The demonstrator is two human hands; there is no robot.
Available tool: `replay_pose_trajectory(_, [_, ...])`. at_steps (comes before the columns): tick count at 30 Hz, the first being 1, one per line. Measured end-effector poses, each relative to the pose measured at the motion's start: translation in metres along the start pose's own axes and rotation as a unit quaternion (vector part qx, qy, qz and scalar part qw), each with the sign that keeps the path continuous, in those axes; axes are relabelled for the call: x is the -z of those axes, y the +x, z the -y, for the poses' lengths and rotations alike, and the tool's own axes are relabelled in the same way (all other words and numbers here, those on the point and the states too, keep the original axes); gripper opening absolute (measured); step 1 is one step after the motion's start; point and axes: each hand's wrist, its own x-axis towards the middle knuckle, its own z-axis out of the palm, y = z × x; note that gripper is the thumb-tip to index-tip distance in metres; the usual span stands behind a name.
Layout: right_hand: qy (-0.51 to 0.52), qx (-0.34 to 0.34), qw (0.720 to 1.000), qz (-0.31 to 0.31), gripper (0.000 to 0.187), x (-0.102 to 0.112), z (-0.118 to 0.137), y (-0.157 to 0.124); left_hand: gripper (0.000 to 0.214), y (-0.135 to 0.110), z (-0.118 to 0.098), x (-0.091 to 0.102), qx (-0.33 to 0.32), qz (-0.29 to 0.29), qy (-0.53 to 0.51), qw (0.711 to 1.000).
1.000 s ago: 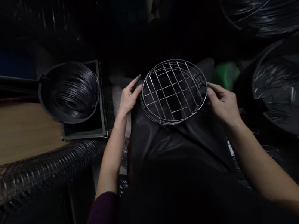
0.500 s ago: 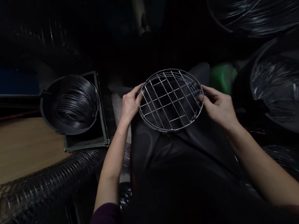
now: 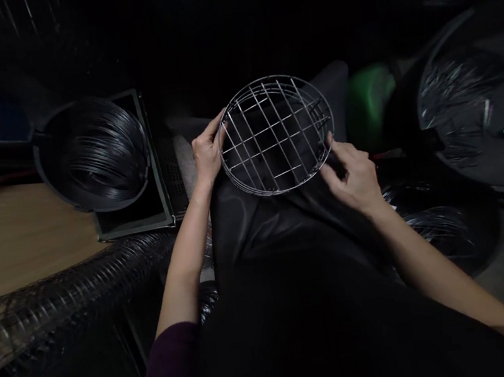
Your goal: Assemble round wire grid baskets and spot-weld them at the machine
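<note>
A round wire rack (image 3: 277, 126), a ring with crossed wires, is tilted over a dark apron (image 3: 263, 231) on my lap. My left hand (image 3: 207, 152) is closed on its left rim, the thumb on the near side and part of the fingers hidden behind it. At the lower right rim is my right hand (image 3: 355, 175), its fingertips and thumb touching the ring a little apart from each other.
Left, a dark tub (image 3: 42, 177) with wire rings (image 3: 105, 151) sits on a square bin (image 3: 135, 223). Below runs a long row of wire rings (image 3: 72, 293). Right are a tub (image 3: 474, 175) of short wires, a lower wire tub (image 3: 486, 247) and something green (image 3: 369, 100).
My right hand has slid down along the rim from the right side to the lower right. The rack is turned slightly. The whole view has shifted, with surroundings higher in the picture.
</note>
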Motion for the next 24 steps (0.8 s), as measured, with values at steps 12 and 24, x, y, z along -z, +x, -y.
replay_pose_trajectory(12, [-0.033, -0.075, 0.996, 0.020, 0.098, -0.037, 0.005, -0.011, 0.049, 0.002, 0.003, -0.006, 0.017, -0.006, -0.006, 1.000])
replay_pose_trajectory(24, [-0.093, -0.297, 0.940, -0.139, 0.042, 0.116, -0.178, 0.079, 0.083, 0.061, -0.031, 0.040, 0.202, 0.191, -0.111, 0.954])
